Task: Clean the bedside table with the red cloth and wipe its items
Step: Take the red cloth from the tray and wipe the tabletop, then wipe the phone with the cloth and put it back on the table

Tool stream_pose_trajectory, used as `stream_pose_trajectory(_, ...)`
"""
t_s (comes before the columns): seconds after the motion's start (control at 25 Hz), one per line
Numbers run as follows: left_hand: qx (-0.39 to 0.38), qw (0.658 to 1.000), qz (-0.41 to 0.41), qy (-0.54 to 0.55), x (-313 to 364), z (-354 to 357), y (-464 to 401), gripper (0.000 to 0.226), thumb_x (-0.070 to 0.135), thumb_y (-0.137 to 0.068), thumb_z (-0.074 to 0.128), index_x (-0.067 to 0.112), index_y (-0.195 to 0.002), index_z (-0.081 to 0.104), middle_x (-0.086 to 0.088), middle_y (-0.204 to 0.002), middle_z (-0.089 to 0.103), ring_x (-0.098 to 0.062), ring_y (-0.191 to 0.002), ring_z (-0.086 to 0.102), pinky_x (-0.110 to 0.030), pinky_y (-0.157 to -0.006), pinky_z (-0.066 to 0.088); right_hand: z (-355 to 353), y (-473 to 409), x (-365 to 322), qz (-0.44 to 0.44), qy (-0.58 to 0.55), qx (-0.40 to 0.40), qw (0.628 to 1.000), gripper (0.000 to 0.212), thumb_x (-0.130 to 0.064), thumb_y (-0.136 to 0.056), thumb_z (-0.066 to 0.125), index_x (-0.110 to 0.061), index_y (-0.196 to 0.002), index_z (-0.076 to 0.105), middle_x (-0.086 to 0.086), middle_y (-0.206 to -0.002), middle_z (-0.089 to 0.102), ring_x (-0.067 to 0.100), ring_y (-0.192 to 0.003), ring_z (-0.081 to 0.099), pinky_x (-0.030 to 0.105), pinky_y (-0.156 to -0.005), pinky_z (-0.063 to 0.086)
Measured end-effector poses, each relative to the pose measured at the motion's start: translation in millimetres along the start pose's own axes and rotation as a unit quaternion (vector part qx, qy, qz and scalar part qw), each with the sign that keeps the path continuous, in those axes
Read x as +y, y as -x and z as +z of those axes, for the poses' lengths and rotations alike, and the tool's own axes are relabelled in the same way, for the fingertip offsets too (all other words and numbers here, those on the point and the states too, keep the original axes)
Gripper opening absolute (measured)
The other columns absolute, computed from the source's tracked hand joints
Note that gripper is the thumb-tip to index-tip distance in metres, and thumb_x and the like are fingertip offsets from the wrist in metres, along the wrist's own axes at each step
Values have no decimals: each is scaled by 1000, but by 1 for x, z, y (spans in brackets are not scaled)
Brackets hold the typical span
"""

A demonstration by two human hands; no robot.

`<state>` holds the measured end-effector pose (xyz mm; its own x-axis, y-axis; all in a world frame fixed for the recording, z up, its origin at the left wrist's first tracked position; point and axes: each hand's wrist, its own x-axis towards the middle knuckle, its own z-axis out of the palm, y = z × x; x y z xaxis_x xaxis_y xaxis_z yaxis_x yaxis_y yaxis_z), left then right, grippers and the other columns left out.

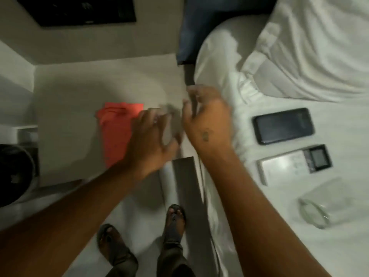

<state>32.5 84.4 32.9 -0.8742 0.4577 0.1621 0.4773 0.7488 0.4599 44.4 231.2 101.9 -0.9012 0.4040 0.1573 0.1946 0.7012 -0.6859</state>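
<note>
The red cloth lies folded on the pale top of the bedside table. My left hand hovers just right of the cloth with fingers spread and nothing in it, blurred by motion. My right hand is at the table's right edge beside the bed sheet, fingers apart, holding nothing. On the white bed to the right lie a black phone, a white remote control with a dark screen, and a clear glass on its side.
A dark headboard cushion stands behind the table. A black framed panel hangs on the wall at the top left. A dark round object sits at the left edge. My sandalled feet stand on the pale floor beside the bed frame.
</note>
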Motion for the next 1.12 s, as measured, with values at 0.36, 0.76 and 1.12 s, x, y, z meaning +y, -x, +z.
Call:
stream_pose_trajectory(0.36,-186,975,114,45,201,34,-91,62,54,-64,74,12,-106,56,-8,-116,54,-29,-108,49,-34,-89,42,-181,-19,123,352,173,-102,914,51,-35,-89,68,-8,-131,58,19,-129,62,36,-121,59,45,-104,50)
stream_pose_trajectory(0.76,-261,562,-262,740,44,-48,-33,42,46,-89,61,15,-116,72,-8,-109,74,-20,-96,72,-34,-79,59,-62,-59,8,197,-237,-351,884,12,-14,-97,64,-10,-103,72,18,-98,72,26,-90,67,44,-87,56)
stream_pose_trajectory(1.12,30,395,-405,824,-146,-55,72,64,57,-102,33,7,-133,58,-17,-123,64,-31,-100,66,-39,-80,53,191,13,-42,-29,145,-307,940,49,-38,-94,56,-18,-139,51,18,-140,51,39,-126,49,43,-103,42)
